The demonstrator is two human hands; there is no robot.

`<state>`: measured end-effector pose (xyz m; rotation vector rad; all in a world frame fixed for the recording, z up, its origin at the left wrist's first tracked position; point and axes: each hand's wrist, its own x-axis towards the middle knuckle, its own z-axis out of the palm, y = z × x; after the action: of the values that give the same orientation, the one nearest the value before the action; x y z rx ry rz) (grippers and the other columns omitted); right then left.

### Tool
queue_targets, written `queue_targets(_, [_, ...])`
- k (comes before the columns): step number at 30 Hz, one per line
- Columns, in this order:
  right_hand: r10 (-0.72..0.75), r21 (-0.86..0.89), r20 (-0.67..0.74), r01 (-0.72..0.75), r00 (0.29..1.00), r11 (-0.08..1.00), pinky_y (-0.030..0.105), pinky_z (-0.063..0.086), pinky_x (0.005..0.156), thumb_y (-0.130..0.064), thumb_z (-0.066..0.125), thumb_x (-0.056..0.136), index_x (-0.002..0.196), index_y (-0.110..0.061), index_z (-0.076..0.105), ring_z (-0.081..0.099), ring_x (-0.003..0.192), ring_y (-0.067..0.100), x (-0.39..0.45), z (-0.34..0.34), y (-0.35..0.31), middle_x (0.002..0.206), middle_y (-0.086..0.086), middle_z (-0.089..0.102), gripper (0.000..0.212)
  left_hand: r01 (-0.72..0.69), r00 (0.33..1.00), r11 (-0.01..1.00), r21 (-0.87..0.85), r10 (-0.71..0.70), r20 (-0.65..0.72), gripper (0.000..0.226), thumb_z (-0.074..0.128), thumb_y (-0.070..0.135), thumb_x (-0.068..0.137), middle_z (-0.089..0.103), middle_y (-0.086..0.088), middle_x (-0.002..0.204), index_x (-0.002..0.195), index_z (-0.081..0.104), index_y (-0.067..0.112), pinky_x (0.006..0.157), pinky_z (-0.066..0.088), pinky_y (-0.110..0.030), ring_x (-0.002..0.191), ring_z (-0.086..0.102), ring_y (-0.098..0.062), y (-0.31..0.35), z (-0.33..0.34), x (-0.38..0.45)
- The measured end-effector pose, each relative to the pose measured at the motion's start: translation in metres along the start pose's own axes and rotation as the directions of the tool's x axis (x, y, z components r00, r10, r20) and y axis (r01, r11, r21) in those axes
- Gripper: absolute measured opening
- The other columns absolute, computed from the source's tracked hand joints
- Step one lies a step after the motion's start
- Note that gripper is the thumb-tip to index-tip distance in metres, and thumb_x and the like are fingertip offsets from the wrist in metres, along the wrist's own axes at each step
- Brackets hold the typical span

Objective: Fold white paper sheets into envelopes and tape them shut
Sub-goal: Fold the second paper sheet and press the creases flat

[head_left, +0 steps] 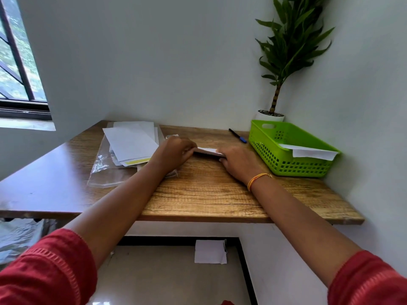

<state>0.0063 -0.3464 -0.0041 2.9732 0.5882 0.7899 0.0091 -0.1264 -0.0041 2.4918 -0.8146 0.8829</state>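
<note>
A folded white paper lies flat on the wooden desk between my hands. My left hand grips its left end with curled fingers. My right hand presses down on its right end, an orange thread around the wrist. Left of them sits a stack of white sheets and envelopes, one with a yellow strip, on a clear plastic sleeve. No tape is visible.
A green plastic basket at the right wall holds a folded white paper. A black and blue pen lies behind it. A potted plant stands in the corner. A white paper lies on the floor below.
</note>
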Motion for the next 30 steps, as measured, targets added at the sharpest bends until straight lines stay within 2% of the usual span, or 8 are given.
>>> queue_targets(3, [0.043, -0.049, -0.059, -0.046, 0.997, 0.998, 0.038, 0.051, 0.074, -0.025, 0.045, 0.093, 0.105, -0.02, 0.069, 0.065, 0.098, 0.032, 0.012, -0.007, 0.0, 0.103, 0.01, 0.072, 0.027, 0.068, 0.991, 0.994, -0.082, -0.076, -0.108, 0.026, 0.061, 0.018, 0.088, 0.071, -0.006, 0.106, 0.113, 0.068, 0.012, 0.081, 0.054, -0.035, 0.094, 0.066, -0.022, -0.006, -0.002, -0.001])
queue_targets(6, [0.172, 0.161, -0.157, -0.147, 0.973, 0.976, 0.036, 0.049, 0.07, -0.021, 0.048, 0.089, 0.094, -0.013, 0.068, 0.065, 0.093, 0.035, 0.029, -0.013, -0.007, 0.095, 0.015, 0.071, 0.022, 0.23, 0.925, 0.934, -0.273, -0.297, -0.238, 0.066, 0.07, 0.02, 0.08, 0.064, -0.006, 0.12, 0.139, 0.041, 0.026, 0.084, 0.05, -0.028, 0.102, 0.063, -0.018, -0.013, -0.005, 0.001])
queue_targets(8, [0.246, 0.343, -0.161, -0.179, 0.956, 0.922, 0.036, 0.047, 0.068, -0.019, 0.051, 0.087, 0.086, -0.008, 0.064, 0.063, 0.087, 0.036, 0.038, -0.018, -0.017, 0.09, 0.017, 0.07, 0.017, 0.333, 0.877, 0.858, -0.391, -0.435, -0.207, 0.094, 0.076, 0.023, 0.076, 0.051, -0.011, 0.135, 0.148, 0.015, 0.032, 0.086, 0.046, -0.028, 0.107, 0.059, -0.017, -0.016, -0.005, 0.0])
queue_targets(11, [0.313, 0.612, -0.035, -0.227, 0.949, 0.758, 0.03, 0.039, 0.059, -0.018, 0.056, 0.086, 0.082, -0.004, 0.063, 0.059, 0.077, 0.029, 0.056, -0.023, -0.032, 0.082, 0.013, 0.066, 0.016, 0.485, 0.812, 0.728, -0.485, -0.581, -0.06, 0.097, 0.07, 0.029, 0.082, 0.049, -0.014, 0.137, 0.149, 0.0, 0.029, 0.086, 0.049, -0.033, 0.099, 0.061, -0.019, -0.022, -0.003, 0.0])
queue_targets(15, [0.322, 0.852, 0.262, -0.375, 0.91, 0.365, 0.03, 0.05, 0.069, -0.014, 0.06, 0.088, 0.091, -0.009, 0.062, 0.061, 0.082, 0.026, 0.07, -0.018, -0.04, 0.095, 0.012, 0.065, 0.006, 0.498, 0.761, 0.512, -0.7, -0.644, 0.07, 0.084, 0.062, 0.023, 0.09, 0.063, -0.017, 0.115, 0.15, 0.003, 0.024, 0.071, 0.059, -0.042, 0.084, 0.07, -0.026, -0.021, 0.0, 0.005])
queue_targets(18, [0.315, 0.834, 0.484, -0.539, 0.817, 0.118, 0.034, 0.054, 0.073, -0.012, 0.062, 0.087, 0.1, -0.005, 0.062, 0.063, 0.085, 0.029, 0.067, -0.003, -0.034, 0.103, 0.017, 0.066, 0.015, 0.523, 0.716, 0.435, -0.733, -0.69, 0.102, 0.08, 0.067, 0.014, 0.085, 0.064, -0.019, 0.106, 0.147, 0.017, 0.021, 0.064, 0.06, -0.041, 0.079, 0.07, -0.029, -0.021, 0.0, 0.006])
queue_targets(21, [0.269, 0.749, 0.616, -0.656, 0.741, 0.092, 0.042, 0.053, 0.084, -0.016, 0.067, 0.083, 0.109, -0.003, 0.057, 0.063, 0.096, 0.033, 0.066, 0.009, -0.031, 0.104, 0.018, 0.064, 0.03, 0.549, 0.7, 0.398, -0.735, -0.699, 0.145, 0.063, 0.07, 0.007, 0.081, 0.065, -0.021, 0.103, 0.135, 0.039, 0.014, 0.052, 0.059, -0.034, 0.074, 0.069, -0.026, -0.021, -0.003, 0.005])
queue_targets(30, [0.274, 0.782, 0.599, -0.624, 0.753, 0.007, 0.032, 0.056, 0.065, -0.008, 0.065, 0.087, 0.102, -0.007, 0.064, 0.065, 0.076, 0.021, 0.063, 0.016, -0.029, 0.088, 0.009, 0.067, 0.015, 0.595, 0.711, 0.373, -0.712, -0.658, 0.248, 0.06, 0.07, 0.007, 0.081, 0.068, -0.015, 0.09, 0.133, 0.042, 0.016, 0.042, 0.053, -0.028, 0.051, 0.067, -0.021, -0.012, -0.012, 0.0])
